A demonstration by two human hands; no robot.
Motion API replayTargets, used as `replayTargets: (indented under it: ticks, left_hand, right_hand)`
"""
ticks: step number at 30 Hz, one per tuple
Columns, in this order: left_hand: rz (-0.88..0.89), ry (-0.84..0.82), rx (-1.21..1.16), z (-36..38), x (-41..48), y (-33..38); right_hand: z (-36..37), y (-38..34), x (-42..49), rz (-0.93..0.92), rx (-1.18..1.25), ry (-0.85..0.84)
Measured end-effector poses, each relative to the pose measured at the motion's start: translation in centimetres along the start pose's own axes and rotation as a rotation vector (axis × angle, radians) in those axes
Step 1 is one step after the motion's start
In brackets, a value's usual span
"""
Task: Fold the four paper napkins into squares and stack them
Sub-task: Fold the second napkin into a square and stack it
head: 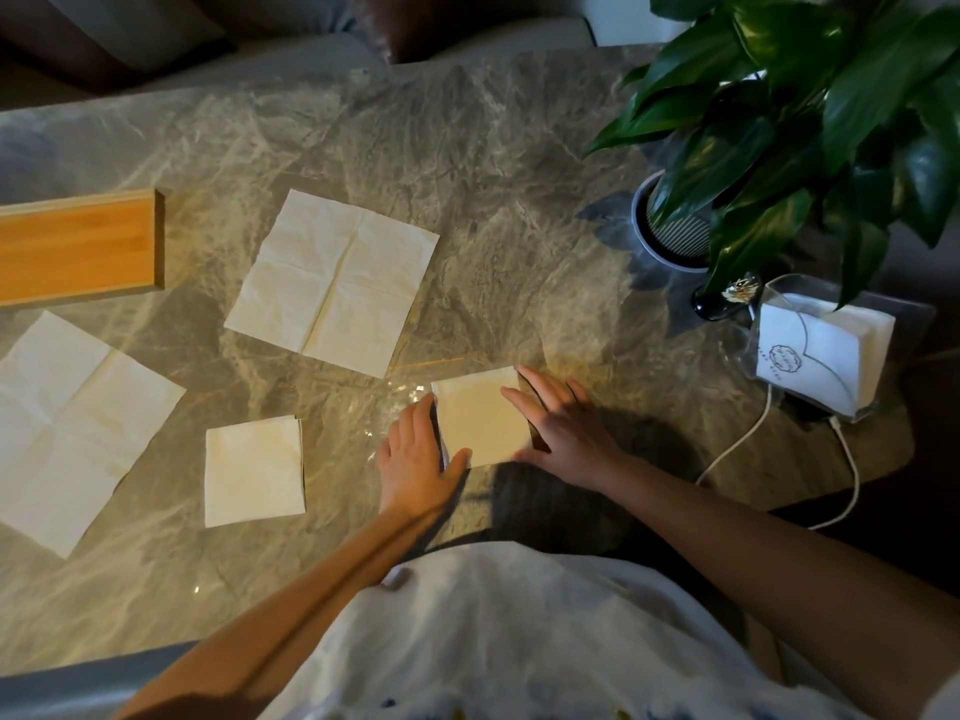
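Marble-patterned table [519, 163] spread wide under dim light, potted plant [779, 122] crowding its far right corner. Two paper napkins unfolded and flat: one [332, 275] near the table's middle, another [67, 428] at the left edge, creases showing in both. Wooden tray [78, 246] at far left, just beyond them. Clear holder of spare napkins [821, 350] at right beneath the leaves, white cable [743, 433] trailing past it. One finished square [253, 471] lying alone, left of the hands. Second folded napkin [480, 415] directly in front of the person, pressed flat between both hands. Left hand [415, 459] open and flat, fingers together against the square's left edge, thumb at its near corner. Right hand [558, 428] open, fingers spread across the square's right edge. Apparently the second fold being creased and squared off, so roughly halfway through the folding, no stack begun. Next, by the look of it: letting go, then either setting this square on the finished one or reaching for the middle napkin, edges matched carefully on thin, easily shifted paper.
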State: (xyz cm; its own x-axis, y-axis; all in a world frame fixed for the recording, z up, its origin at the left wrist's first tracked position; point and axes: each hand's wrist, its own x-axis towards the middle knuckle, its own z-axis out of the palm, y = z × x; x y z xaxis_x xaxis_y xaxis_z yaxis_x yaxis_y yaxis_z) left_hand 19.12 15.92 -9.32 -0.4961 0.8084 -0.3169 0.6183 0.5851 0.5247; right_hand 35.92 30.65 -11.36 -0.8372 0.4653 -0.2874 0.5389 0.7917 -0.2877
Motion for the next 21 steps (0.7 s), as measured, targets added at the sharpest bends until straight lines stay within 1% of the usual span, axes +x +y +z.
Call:
replayTargets:
  ticks: [4,6,8,10,12,13,14,16,21]
  left_hand:
    - [-0.166,0.002,-0.445,1.0,-0.6,2.0]
    - [-0.26,0.019,-0.553,1.2,-0.5,2.8]
    - [-0.302,0.029,-0.628,1.1,-0.4,3.1]
    - [-0.352,0.012,-0.739,0.8,-0.2,3.0]
    - [-0.456,-0.028,-0.889,0.4,0.2,2.6]
    - [-0.5,-0.046,-0.928,0.3,0.5,2.3]
    - [-0.511,-0.056,-0.897,0.2,0.8,2.1]
    - [-0.509,-0.065,-0.824,0.2,1.4,2.0]
    - [-0.536,-0.045,-0.831,0.3,1.6,2.6]
  right_hand:
    - [0.0,-0.2,0.2,0.027,-0.008,-0.024]
    - [0.1,-0.2,0.2,0.035,0.003,-0.039]
    - [0.2,-0.1,0.3,0.039,0.009,-0.051]
    - [0.3,-0.1,0.3,0.04,0.006,-0.057]
    - [0.4,-0.1,0.3,0.04,0.007,-0.057]
    - [0.5,-0.1,0.3,0.039,0.01,-0.057]
    - [0.5,-0.1,0.3,0.04,0.014,-0.058]
    - [0.6,-0.1,0.3,0.042,0.022,-0.06]
    - [0.6,0.0,0.3,0.041,0.086,-0.042]
